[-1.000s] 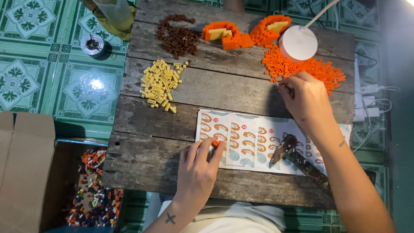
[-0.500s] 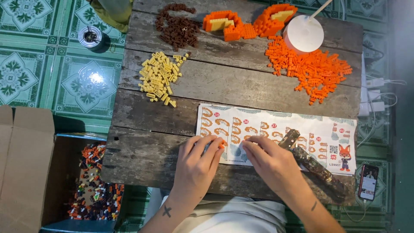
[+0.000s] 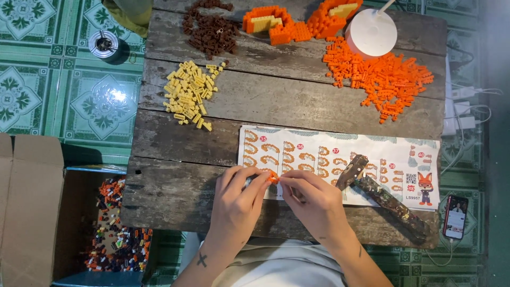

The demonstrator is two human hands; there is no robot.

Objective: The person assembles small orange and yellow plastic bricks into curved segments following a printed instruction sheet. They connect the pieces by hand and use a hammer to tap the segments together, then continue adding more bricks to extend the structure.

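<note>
Orange brick piece [image 3: 273, 178], tiny, a few studs at most, pinched between the fingertips of both hands over the near edge of the instruction sheet [image 3: 340, 162]. Left hand [image 3: 236, 204] closed on it from the left, thumb and forefinger meeting at the piece; right hand [image 3: 313, 202] closed on it from the right, fingers curled under. Held this way, it seemed, so that two small parts could be pressed together directly above the printed diagrams for comparison. Fine detail of the piece too small to tell.

Instruction sheet: pale, printed with rows of orange step drawings and a fox figure at its right end, lying flat on the weathered plank worktop [image 3: 175, 186]. A dark, mottled tool [image 3: 388, 199] lay across the sheet's right half, probably serving as a weight.

Beyond the sheet, loose bricks sorted by colour, presumably for quick picking: yellow pile [image 3: 188, 93] beyond and left, brown pile [image 3: 210, 29] further beyond and left, orange pile [image 3: 380, 77] beyond and right. Partly built orange-and-yellow sections [image 3: 289, 21] at the far edge, beside a white round lamp base [image 3: 371, 33].

Right of the sheet, off the worktop: phone [image 3: 456, 215]. Left of the sheet, on the floor: open cardboard box [image 3: 32, 212] with mixed bricks [image 3: 114, 234].
</note>
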